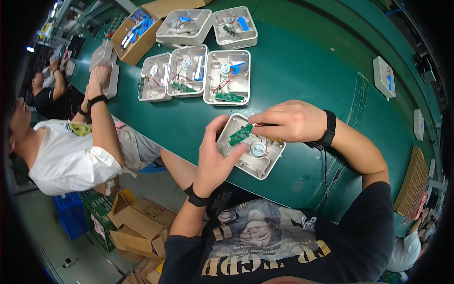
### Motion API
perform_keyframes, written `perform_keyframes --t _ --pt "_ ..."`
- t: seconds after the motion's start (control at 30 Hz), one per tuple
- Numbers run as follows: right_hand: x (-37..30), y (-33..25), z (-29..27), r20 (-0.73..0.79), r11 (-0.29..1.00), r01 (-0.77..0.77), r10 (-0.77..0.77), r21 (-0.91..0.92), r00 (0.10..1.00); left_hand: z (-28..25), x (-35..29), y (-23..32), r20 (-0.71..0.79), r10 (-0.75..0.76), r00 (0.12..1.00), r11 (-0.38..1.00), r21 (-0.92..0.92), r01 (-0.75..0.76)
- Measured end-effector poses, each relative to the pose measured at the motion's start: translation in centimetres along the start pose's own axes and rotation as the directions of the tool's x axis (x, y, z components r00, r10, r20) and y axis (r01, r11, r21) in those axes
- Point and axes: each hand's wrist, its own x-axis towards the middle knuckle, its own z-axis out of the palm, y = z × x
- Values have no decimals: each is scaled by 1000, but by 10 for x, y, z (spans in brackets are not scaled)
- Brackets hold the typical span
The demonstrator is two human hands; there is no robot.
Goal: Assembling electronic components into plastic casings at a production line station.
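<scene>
A white plastic case (263,173) lies on the green table in front of me. My left hand (215,158) grips its left side, the thumb reaching inside beside a small green circuit board (241,135). The board sits tilted over the upper part of the case. At its right end, the fingertips of my right hand (295,123) pinch thin red and black wires (258,125); the exact contact is partly hidden. A round whitish speaker-like disc (258,149) shows inside the case, below the board.
Several similar white cases (227,77) with boards, wires and blue cells stand beyond my hands. A cardboard box (137,35) of blue cells is at the far left. A co-worker (78,146) sits on my left. More cases (384,78) stand far right. A black cord (325,182) crosses the table.
</scene>
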Motion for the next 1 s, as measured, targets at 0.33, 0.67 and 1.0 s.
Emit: perform_keyframes --t 0.33,0.67,1.0 --pt "6 -8 2 -167 990 -129 117 -64 979 -22 -11 -10 94 137 986 928 336 -161" --pt "16 -13 -4 2 906 -304 317 296 948 -13 -9 -8 101 38 994 984 171 -55" --pt "17 -21 1 64 916 -327 321 233 945 -13 -5 -5 164 141 976 952 247 -179"
